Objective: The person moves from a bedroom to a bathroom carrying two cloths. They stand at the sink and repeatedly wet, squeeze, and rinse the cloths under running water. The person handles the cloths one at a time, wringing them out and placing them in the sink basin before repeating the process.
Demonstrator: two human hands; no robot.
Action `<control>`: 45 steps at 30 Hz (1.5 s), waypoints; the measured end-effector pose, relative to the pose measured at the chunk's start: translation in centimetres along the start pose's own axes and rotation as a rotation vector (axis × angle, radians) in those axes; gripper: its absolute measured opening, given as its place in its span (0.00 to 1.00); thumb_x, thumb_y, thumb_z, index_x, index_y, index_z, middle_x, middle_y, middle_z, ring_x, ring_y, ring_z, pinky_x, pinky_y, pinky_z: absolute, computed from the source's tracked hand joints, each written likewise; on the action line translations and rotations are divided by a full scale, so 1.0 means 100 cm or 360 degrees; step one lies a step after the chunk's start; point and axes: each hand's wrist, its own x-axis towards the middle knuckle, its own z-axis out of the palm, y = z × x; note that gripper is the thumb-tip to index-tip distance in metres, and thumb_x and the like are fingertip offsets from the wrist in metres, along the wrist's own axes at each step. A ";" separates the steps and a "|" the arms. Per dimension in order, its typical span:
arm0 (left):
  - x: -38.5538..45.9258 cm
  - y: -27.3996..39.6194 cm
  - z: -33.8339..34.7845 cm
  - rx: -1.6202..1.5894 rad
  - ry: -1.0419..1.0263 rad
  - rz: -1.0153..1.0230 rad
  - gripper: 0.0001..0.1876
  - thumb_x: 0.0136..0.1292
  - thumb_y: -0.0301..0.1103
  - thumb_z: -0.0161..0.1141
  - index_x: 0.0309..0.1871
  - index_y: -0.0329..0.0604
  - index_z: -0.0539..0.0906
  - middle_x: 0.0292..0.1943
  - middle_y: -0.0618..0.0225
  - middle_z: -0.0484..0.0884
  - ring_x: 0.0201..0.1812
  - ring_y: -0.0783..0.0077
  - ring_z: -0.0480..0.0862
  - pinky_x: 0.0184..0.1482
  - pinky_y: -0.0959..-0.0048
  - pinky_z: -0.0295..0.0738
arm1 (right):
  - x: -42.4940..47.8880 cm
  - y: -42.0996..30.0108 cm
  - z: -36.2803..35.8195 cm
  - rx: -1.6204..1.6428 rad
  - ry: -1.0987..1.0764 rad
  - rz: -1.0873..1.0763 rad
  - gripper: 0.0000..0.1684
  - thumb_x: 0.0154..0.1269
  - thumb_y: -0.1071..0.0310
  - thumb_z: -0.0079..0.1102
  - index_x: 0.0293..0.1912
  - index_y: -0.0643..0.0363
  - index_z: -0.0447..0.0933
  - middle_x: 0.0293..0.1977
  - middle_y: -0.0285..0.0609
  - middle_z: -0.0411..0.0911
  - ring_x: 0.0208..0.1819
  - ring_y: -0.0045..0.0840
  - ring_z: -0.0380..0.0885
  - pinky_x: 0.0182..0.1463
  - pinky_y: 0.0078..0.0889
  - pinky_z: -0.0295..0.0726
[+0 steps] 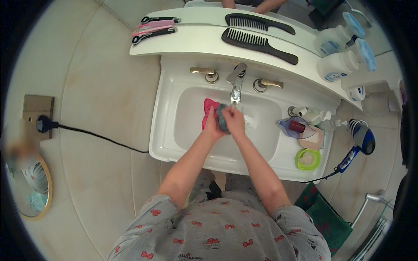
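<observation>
Over the basin of a white washbasin [192,148], both hands hold a bunched piece of cloth, grey [223,119] and bright pink [210,109]. My left hand [214,125] is around its underside, with the pink part by the thumb. My right hand [234,122] pinches the grey part from the other side, just below the spout of the chrome faucet [236,93]. Water seems to wet the basin to the right of my right hand. The palms and some fingers are hidden.
A shelf [196,40] above holds a black comb [261,45], hair clips [153,33] and a pump bottle [339,65]. On the basin's right rim stand a green soap dish [308,160] and a pink dish [312,138]. A blue hair dryer [359,143] hangs at right, its cord below.
</observation>
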 end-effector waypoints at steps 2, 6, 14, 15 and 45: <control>0.032 0.007 -0.028 -0.0291 -0.0030 -0.0322 0.38 0.66 0.64 0.49 0.70 0.47 0.65 0.63 0.52 0.72 0.64 0.51 0.72 0.66 0.54 0.66 | -0.036 -0.001 0.010 0.0113 -0.0049 -0.0123 0.17 0.58 0.57 0.66 0.40 0.59 0.77 0.30 0.45 0.80 0.34 0.40 0.80 0.39 0.41 0.77; 0.065 -0.014 -0.011 -0.0061 0.0160 -0.0162 0.24 0.71 0.48 0.50 0.64 0.44 0.71 0.57 0.57 0.77 0.58 0.60 0.76 0.60 0.65 0.73 | -0.050 -0.020 -0.008 -0.0184 0.0329 -0.0210 0.18 0.57 0.56 0.66 0.41 0.58 0.76 0.33 0.43 0.78 0.38 0.38 0.79 0.43 0.40 0.76; 0.095 -0.006 0.017 0.0479 0.0336 0.0182 0.13 0.72 0.35 0.46 0.52 0.42 0.78 0.44 0.61 0.82 0.42 0.65 0.82 0.45 0.63 0.81 | -0.008 -0.003 -0.001 -0.0215 0.0689 -0.0677 0.20 0.67 0.64 0.54 0.56 0.62 0.73 0.51 0.52 0.75 0.54 0.41 0.74 0.57 0.38 0.73; 0.094 0.007 0.013 0.0417 0.0319 0.0158 0.13 0.72 0.35 0.46 0.50 0.42 0.80 0.41 0.61 0.83 0.40 0.66 0.83 0.43 0.64 0.81 | -0.017 0.001 -0.002 0.0022 0.0499 -0.0567 0.19 0.68 0.65 0.54 0.55 0.63 0.73 0.52 0.51 0.74 0.54 0.39 0.74 0.57 0.36 0.73; 0.039 0.005 0.033 0.1662 0.0445 0.0365 0.20 0.62 0.48 0.66 0.46 0.40 0.80 0.34 0.73 0.80 0.33 0.79 0.76 0.36 0.74 0.70 | 0.029 0.040 -0.081 0.0626 0.0097 0.0099 0.12 0.69 0.61 0.58 0.48 0.56 0.74 0.30 0.32 0.76 0.29 0.15 0.73 0.29 0.20 0.69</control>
